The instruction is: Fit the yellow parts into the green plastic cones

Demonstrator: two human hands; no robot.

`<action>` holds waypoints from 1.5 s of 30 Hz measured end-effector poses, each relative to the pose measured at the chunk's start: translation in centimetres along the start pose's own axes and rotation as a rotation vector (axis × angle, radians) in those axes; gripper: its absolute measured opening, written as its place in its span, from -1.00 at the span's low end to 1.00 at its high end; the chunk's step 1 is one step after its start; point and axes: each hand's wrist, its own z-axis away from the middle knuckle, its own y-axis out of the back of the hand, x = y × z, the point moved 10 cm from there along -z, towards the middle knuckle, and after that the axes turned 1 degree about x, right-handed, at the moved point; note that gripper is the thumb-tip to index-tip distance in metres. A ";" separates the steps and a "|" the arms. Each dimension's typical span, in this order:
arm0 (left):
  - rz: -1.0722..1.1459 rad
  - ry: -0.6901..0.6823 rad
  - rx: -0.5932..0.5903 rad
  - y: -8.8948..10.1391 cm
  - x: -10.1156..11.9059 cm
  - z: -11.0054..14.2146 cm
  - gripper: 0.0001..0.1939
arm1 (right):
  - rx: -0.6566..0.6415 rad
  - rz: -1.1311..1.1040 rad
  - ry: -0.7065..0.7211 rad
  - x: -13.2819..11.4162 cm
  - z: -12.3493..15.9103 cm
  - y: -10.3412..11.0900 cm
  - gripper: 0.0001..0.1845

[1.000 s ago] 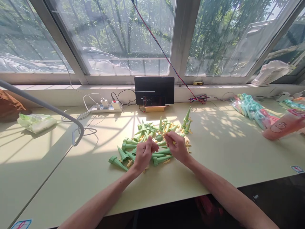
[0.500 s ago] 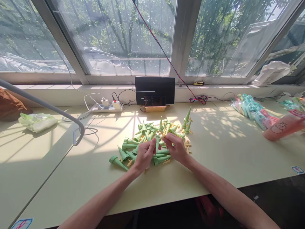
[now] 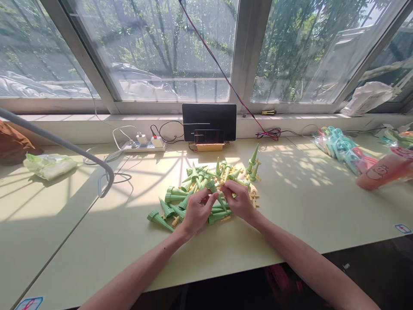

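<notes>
My left hand [image 3: 198,210] is closed on a green plastic watering spike [image 3: 212,187], its capped wide end up and its point slanting down to the right. Just across from it, my right hand [image 3: 238,200] pinches a small yellow plastic valve [image 3: 220,184] close to the spike's cap; whether the two touch I cannot tell. Both hands are over a heap of green spikes [image 3: 176,193] mixed with yellow valves. Beyond my right hand, spikes with yellow valves fitted [image 3: 253,161] stand upright. A loose yellow valve [image 3: 254,199] lies beside that hand.
At the back, a dark tablet [image 3: 209,116] and a phone [image 3: 209,136] lean upright. A power strip [image 3: 145,146] with cables is to their left. A grey curved bar [image 3: 80,150] crosses the left side. Bagged coloured items [image 3: 338,146] and a pink cup [image 3: 377,174] are at the right.
The spike in my left hand has turned, its cap now tilted up left and its point toward lower right. My left fingers have shifted on it. My right hand has barely moved.
</notes>
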 end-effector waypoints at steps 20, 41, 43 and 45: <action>0.096 0.048 0.010 0.2 -0.2 -0.1 -0.69 | -0.033 0.012 0.016 -0.7 -0.1 -0.4 -0.73; -0.073 -0.066 0.026 0.2 0.8 0.0 -0.63 | -0.016 0.041 0.041 -0.8 0.1 -0.5 -0.65; -0.120 -0.115 0.042 0.4 1.2 0.1 -0.66 | -0.018 0.040 0.040 -0.8 0.1 -0.5 -0.64; -0.163 -0.163 0.063 0.5 1.7 0.2 -0.68 | -0.018 0.037 0.042 -0.8 0.1 -0.5 -0.64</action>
